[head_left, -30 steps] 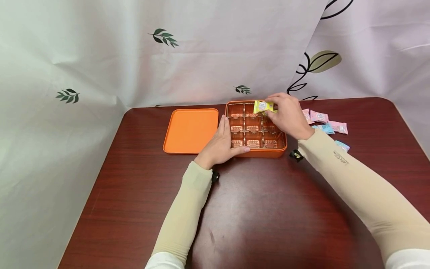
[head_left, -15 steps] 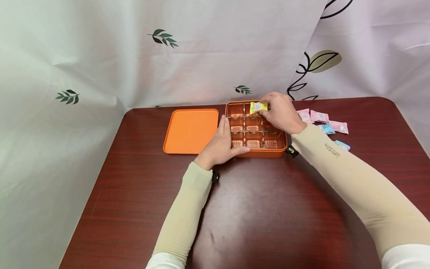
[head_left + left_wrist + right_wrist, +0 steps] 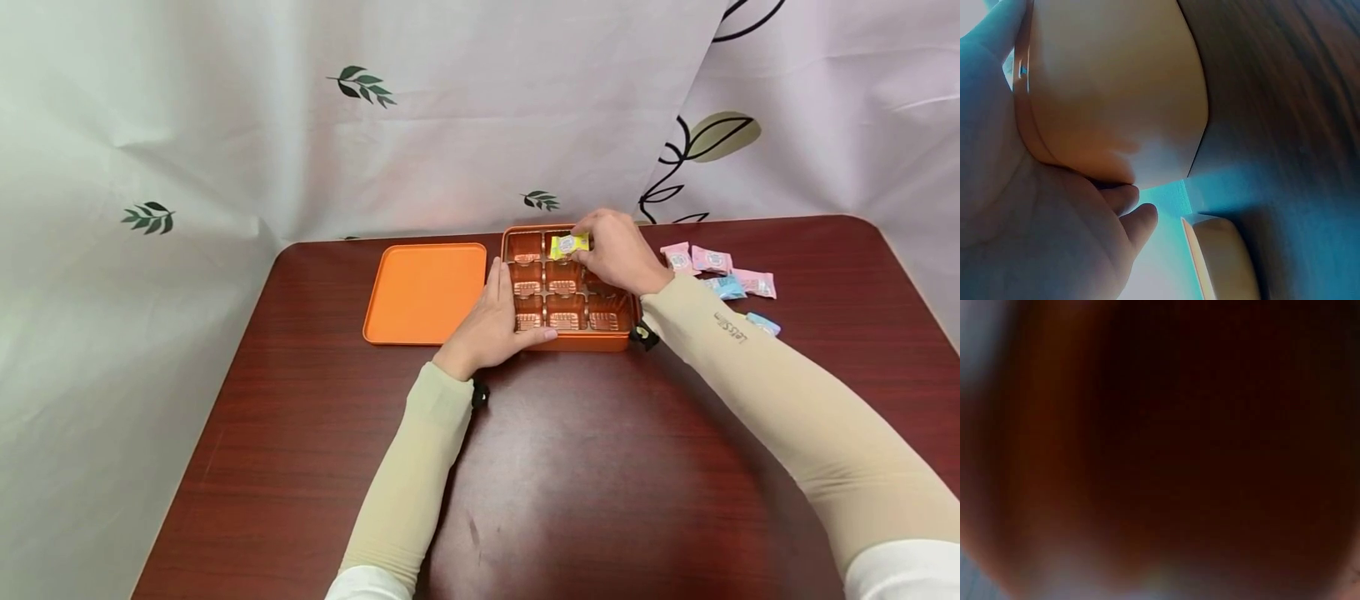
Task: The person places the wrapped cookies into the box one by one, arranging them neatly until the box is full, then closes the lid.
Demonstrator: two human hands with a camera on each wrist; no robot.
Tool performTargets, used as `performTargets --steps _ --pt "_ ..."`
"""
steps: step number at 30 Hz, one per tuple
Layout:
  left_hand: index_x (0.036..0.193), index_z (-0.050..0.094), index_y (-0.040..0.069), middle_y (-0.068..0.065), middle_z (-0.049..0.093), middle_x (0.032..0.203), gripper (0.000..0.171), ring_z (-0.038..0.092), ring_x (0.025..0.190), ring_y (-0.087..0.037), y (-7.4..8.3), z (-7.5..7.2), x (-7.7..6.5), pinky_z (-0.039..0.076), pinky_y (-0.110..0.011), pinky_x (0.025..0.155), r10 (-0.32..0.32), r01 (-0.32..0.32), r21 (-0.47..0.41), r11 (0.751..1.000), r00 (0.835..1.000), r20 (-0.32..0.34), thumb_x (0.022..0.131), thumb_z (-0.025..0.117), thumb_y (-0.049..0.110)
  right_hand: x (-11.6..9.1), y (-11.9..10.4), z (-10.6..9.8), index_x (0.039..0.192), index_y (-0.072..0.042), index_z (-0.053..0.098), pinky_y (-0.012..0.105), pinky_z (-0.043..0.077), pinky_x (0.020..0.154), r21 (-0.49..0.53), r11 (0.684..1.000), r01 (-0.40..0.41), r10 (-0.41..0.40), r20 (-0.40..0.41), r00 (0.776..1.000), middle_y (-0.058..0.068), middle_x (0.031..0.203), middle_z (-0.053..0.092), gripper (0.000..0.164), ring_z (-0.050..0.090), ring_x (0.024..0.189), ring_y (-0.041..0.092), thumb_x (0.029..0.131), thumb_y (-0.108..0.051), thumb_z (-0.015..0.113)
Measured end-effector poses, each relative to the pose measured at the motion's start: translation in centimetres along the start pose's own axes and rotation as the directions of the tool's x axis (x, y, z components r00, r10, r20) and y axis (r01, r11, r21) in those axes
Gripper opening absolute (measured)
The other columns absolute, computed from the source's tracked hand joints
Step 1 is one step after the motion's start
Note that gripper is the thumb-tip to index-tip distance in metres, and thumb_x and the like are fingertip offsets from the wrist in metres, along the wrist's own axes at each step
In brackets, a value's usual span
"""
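Note:
A yellow wrapped candy [image 3: 569,246] is pinched between the thumb and fingers of my right hand [image 3: 617,250], at the back middle compartment of the orange box [image 3: 577,342]. The box holds a clear divided insert with several square compartments. My left hand [image 3: 491,323] rests against the box's left side, fingers straight along it and thumb on the front rim. In the left wrist view, the same hand [image 3: 1041,206] touches the box's outer wall [image 3: 1116,81]. The right wrist view is dark and blurred. My right hand hides the box's back right compartments.
An orange lid [image 3: 427,292] lies flat to the left of the box. Pink wrapped candies [image 3: 711,259] and blue wrapped candies [image 3: 726,287] lie loose to the right, partly behind the right forearm. A patterned cloth [image 3: 450,125] hangs behind the dark red table [image 3: 570,483].
My right hand has moved left and slightly down with the yellow candy, from the back right of the box to the back middle compartment. The left hand has stayed in place.

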State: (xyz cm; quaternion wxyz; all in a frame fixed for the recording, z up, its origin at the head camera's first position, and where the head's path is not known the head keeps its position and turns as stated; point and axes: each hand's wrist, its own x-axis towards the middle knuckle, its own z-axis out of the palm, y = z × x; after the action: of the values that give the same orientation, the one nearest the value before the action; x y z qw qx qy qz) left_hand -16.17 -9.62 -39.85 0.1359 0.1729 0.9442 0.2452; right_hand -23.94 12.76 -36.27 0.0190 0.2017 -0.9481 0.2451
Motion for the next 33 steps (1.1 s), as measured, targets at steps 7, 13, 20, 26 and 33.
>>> performTargets --steps 7,13,20,26,33 --pt "0.157 -0.015 -0.001 -0.017 -0.022 0.165 0.122 -0.011 0.152 -0.023 0.0 0.1 0.1 0.011 -0.038 0.122 -0.001 0.001 0.008 1.000 1.000 -0.002 0.090 0.061 0.068 0.1 0.0 -0.3 0.122 0.008 0.068 0.051 0.039 0.108 0.006 1.000 -0.018 0.018 0.044 0.999 0.026 0.128 0.063 0.039 0.054 0.126 0.041 0.090 -0.012 0.075" --pt "0.157 -0.014 -0.001 -0.017 -0.022 0.165 0.121 -0.012 0.152 -0.022 -0.1 0.1 0.1 0.011 -0.038 0.122 0.007 -0.006 0.010 1.000 1.000 -0.007 0.090 0.062 0.066 0.2 -0.4 -1.1 0.126 0.006 0.067 0.044 0.048 0.082 0.009 0.997 -0.073 0.072 0.101 0.992 0.024 0.131 0.063 0.039 0.059 0.072 0.027 0.093 -0.015 0.070" --pt "0.156 -0.015 -0.001 -0.017 -0.022 0.165 0.122 -0.013 0.152 -0.022 -0.1 0.1 0.1 0.011 -0.037 0.122 0.002 -0.002 0.022 1.000 1.000 -0.003 0.090 0.060 0.068 0.7 -0.9 -1.4 0.127 0.005 0.067 0.044 0.045 0.083 -0.010 0.996 -0.091 0.092 0.129 0.987 0.022 0.126 0.066 0.039 0.056 0.079 0.030 0.094 -0.016 0.069" --pt "0.156 -0.015 -0.001 -0.017 -0.023 0.164 0.122 -0.013 0.152 -0.022 -0.1 0.1 0.0 0.011 -0.037 0.122 0.006 -0.006 0.022 1.000 1.000 0.003 0.090 0.059 0.069 1.1 -1.0 -1.5 0.127 0.006 0.066 0.044 0.045 0.088 -0.003 0.995 -0.102 0.101 0.190 0.977 0.022 0.132 0.063 0.039 0.059 0.098 0.031 0.094 -0.015 0.069" --pt "0.157 -0.013 -0.001 -0.017 -0.021 0.165 0.121 -0.010 0.153 -0.024 -0.1 0.0 0.0 0.013 -0.037 0.122 0.007 -0.007 0.024 1.000 1.000 -0.003 0.090 0.059 0.069 1.8 -1.5 -1.4 0.125 0.008 0.066 0.048 0.045 0.097 -0.010 0.996 -0.092 0.092 0.239 0.967 0.023 0.131 0.063 0.037 0.057 0.118 0.038 0.094 -0.012 0.068"
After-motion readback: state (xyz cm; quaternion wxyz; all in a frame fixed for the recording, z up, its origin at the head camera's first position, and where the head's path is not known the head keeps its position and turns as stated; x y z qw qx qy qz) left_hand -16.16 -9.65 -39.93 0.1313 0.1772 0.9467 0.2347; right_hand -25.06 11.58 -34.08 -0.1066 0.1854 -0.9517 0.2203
